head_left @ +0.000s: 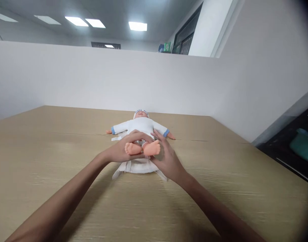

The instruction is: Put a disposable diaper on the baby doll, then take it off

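A baby doll (pixel 141 125) lies on its back, feet toward me, in a white top with blue cuffs and a printed cap. Its bare feet (pixel 152 148) point up at me between my hands. My left hand (pixel 122 147) wraps the doll's legs near the ankles, fingers over them and thumb underneath. From the other side my right hand (pixel 169 159) cups the leg, its thumb by the heel and its fingers reaching toward the doll's waist. Under the doll a white diaper (pixel 141 167) is spread out, its near end toward me. My hands hide most of the legs.
The wood-grain table (pixel 68 151) stretches to a white partition wall (pixel 105 77) behind the doll. At the right, beyond the table edge, sits a black container (pixel 282 158) with something green in it. Lit ceiling panels show above the wall.
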The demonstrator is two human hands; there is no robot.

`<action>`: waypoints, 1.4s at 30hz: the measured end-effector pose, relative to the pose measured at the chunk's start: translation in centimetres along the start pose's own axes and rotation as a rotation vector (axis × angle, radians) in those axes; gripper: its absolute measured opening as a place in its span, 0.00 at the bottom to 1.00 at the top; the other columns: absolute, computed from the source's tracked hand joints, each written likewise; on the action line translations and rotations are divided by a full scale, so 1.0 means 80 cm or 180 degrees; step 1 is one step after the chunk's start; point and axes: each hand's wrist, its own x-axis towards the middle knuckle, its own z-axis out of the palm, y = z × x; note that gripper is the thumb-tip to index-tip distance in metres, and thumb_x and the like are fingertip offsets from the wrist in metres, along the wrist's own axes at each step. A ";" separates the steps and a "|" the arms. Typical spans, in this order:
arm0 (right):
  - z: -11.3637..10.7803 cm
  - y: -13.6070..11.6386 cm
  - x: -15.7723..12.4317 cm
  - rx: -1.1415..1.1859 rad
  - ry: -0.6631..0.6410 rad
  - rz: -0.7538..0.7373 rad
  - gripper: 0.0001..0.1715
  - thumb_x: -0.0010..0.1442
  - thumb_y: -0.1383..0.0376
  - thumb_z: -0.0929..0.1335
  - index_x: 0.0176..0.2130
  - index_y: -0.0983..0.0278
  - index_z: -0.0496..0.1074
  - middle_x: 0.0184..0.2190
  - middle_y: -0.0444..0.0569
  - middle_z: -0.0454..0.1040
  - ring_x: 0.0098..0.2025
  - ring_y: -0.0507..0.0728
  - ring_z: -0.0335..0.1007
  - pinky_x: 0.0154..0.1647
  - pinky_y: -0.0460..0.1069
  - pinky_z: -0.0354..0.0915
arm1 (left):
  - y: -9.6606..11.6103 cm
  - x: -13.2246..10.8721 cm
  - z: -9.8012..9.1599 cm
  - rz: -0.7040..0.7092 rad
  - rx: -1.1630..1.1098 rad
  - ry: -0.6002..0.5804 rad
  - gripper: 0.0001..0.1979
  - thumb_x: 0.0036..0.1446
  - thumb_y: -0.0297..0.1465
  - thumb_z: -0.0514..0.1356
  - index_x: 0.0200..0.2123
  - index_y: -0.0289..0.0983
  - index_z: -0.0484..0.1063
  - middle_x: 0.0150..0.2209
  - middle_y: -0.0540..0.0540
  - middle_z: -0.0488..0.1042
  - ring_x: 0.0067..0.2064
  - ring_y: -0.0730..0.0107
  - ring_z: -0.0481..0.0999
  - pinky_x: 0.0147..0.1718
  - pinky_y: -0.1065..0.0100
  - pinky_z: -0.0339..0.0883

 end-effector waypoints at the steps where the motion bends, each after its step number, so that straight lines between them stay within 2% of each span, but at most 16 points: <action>1: 0.000 -0.004 0.004 0.0069 -0.0122 -0.0029 0.50 0.67 0.62 0.73 0.79 0.52 0.53 0.73 0.54 0.69 0.72 0.66 0.68 0.71 0.63 0.68 | 0.002 -0.004 0.002 0.0040 -0.0031 0.0002 0.23 0.64 0.42 0.71 0.59 0.46 0.76 0.59 0.44 0.78 0.61 0.56 0.75 0.60 0.55 0.72; 4: -0.010 -0.011 0.012 0.0030 -0.0389 -0.0311 0.42 0.66 0.68 0.70 0.75 0.55 0.62 0.67 0.53 0.75 0.68 0.64 0.73 0.68 0.60 0.70 | 0.007 -0.021 -0.005 -0.0018 0.0028 0.0008 0.25 0.64 0.41 0.71 0.61 0.45 0.74 0.61 0.44 0.77 0.61 0.58 0.75 0.60 0.58 0.70; 8: -0.043 -0.002 0.006 -0.0492 -0.0778 -0.0693 0.30 0.68 0.71 0.64 0.65 0.57 0.75 0.65 0.52 0.77 0.69 0.62 0.71 0.72 0.60 0.67 | -0.004 -0.059 -0.028 -0.0347 0.0650 -0.0083 0.22 0.65 0.44 0.70 0.58 0.44 0.75 0.58 0.45 0.79 0.59 0.56 0.76 0.60 0.56 0.70; 12: -0.058 0.038 -0.012 -0.1017 -0.1096 -0.1297 0.28 0.71 0.73 0.62 0.63 0.57 0.76 0.64 0.51 0.78 0.71 0.60 0.70 0.78 0.63 0.60 | -0.041 -0.102 -0.034 -0.0014 0.0884 -0.0221 0.16 0.68 0.38 0.64 0.57 0.42 0.75 0.61 0.41 0.78 0.66 0.50 0.72 0.67 0.50 0.66; 15: -0.049 0.072 -0.024 -0.1155 -0.1032 -0.1702 0.27 0.72 0.74 0.61 0.62 0.58 0.76 0.63 0.52 0.79 0.71 0.60 0.71 0.77 0.64 0.63 | -0.069 -0.127 -0.022 0.0079 0.0900 -0.0388 0.23 0.65 0.30 0.64 0.63 0.45 0.73 0.67 0.41 0.74 0.72 0.47 0.65 0.69 0.49 0.66; 19: -0.043 0.092 -0.031 -0.1166 -0.1094 -0.1662 0.29 0.72 0.77 0.62 0.63 0.55 0.75 0.65 0.50 0.79 0.72 0.60 0.70 0.76 0.64 0.66 | -0.088 -0.143 -0.006 -0.0076 0.0842 -0.0386 0.32 0.61 0.27 0.66 0.67 0.47 0.70 0.71 0.43 0.70 0.76 0.45 0.59 0.70 0.46 0.66; 23: -0.055 0.089 -0.029 -0.0838 -0.1310 -0.1254 0.28 0.74 0.73 0.64 0.65 0.52 0.76 0.67 0.49 0.77 0.71 0.60 0.71 0.76 0.61 0.66 | -0.091 -0.143 -0.007 -0.0293 0.0771 -0.0546 0.29 0.69 0.26 0.58 0.70 0.52 0.69 0.72 0.48 0.69 0.78 0.49 0.57 0.72 0.45 0.64; 27: -0.065 0.075 -0.027 -0.0415 -0.1537 -0.0656 0.26 0.78 0.68 0.61 0.66 0.52 0.76 0.68 0.48 0.76 0.72 0.59 0.70 0.73 0.58 0.68 | -0.079 -0.141 -0.012 -0.0548 0.0575 -0.0628 0.27 0.76 0.28 0.49 0.71 0.56 0.68 0.74 0.51 0.68 0.78 0.52 0.56 0.75 0.44 0.61; 30: -0.054 0.052 -0.034 -0.0636 -0.1481 -0.0392 0.24 0.79 0.59 0.63 0.69 0.55 0.72 0.68 0.52 0.75 0.71 0.63 0.70 0.73 0.62 0.68 | -0.061 -0.137 -0.003 -0.0687 0.0553 -0.0481 0.22 0.76 0.39 0.55 0.69 0.53 0.68 0.71 0.48 0.70 0.77 0.47 0.58 0.72 0.43 0.64; 32: -0.039 0.035 -0.043 -0.1068 -0.1384 -0.0447 0.35 0.72 0.50 0.71 0.71 0.59 0.69 0.69 0.58 0.73 0.72 0.70 0.67 0.72 0.68 0.67 | -0.051 -0.133 0.010 -0.0826 0.0725 -0.0283 0.24 0.70 0.47 0.63 0.66 0.50 0.70 0.68 0.44 0.72 0.73 0.43 0.62 0.66 0.44 0.69; 33: -0.030 0.029 -0.048 -0.1281 -0.1297 -0.0489 0.38 0.70 0.48 0.73 0.71 0.60 0.69 0.68 0.61 0.73 0.71 0.73 0.66 0.71 0.70 0.66 | -0.046 -0.130 0.017 -0.0872 0.0859 -0.0185 0.25 0.68 0.47 0.66 0.64 0.48 0.70 0.67 0.43 0.73 0.70 0.43 0.64 0.64 0.45 0.70; 34: -0.022 0.024 -0.051 -0.1462 -0.1213 -0.0538 0.38 0.69 0.50 0.73 0.71 0.62 0.69 0.66 0.62 0.74 0.70 0.74 0.66 0.70 0.71 0.66 | -0.043 -0.126 0.023 -0.0896 0.0999 -0.0116 0.23 0.67 0.46 0.67 0.61 0.47 0.71 0.65 0.43 0.74 0.67 0.44 0.66 0.63 0.46 0.70; 36: -0.009 0.018 -0.054 -0.1699 -0.1052 -0.0581 0.27 0.73 0.61 0.69 0.67 0.62 0.72 0.61 0.63 0.76 0.67 0.72 0.69 0.67 0.69 0.68 | -0.040 -0.117 0.030 -0.0926 0.1249 -0.0066 0.14 0.69 0.40 0.64 0.54 0.44 0.73 0.60 0.43 0.76 0.61 0.47 0.69 0.60 0.47 0.69; 38: -0.005 0.016 -0.048 -0.1779 -0.1023 -0.0516 0.21 0.71 0.71 0.64 0.59 0.62 0.77 0.55 0.60 0.78 0.61 0.69 0.73 0.61 0.64 0.71 | -0.041 -0.106 0.028 -0.0967 0.1393 -0.0041 0.08 0.72 0.37 0.59 0.49 0.43 0.75 0.54 0.44 0.79 0.55 0.50 0.71 0.58 0.48 0.68; 40: -0.006 0.015 -0.034 -0.1739 -0.1006 -0.0322 0.18 0.69 0.74 0.62 0.49 0.62 0.78 0.48 0.56 0.79 0.51 0.66 0.75 0.52 0.59 0.72 | -0.044 -0.091 0.019 -0.0987 0.1370 0.0109 0.11 0.75 0.39 0.54 0.46 0.43 0.76 0.49 0.44 0.79 0.52 0.51 0.72 0.55 0.49 0.68; 42: -0.010 0.015 -0.011 -0.1565 -0.0833 -0.0106 0.15 0.70 0.73 0.61 0.45 0.62 0.75 0.43 0.53 0.77 0.44 0.63 0.75 0.46 0.56 0.70 | -0.050 -0.073 0.008 -0.0975 0.1179 0.0423 0.15 0.76 0.43 0.53 0.48 0.43 0.76 0.51 0.43 0.79 0.54 0.52 0.73 0.58 0.50 0.67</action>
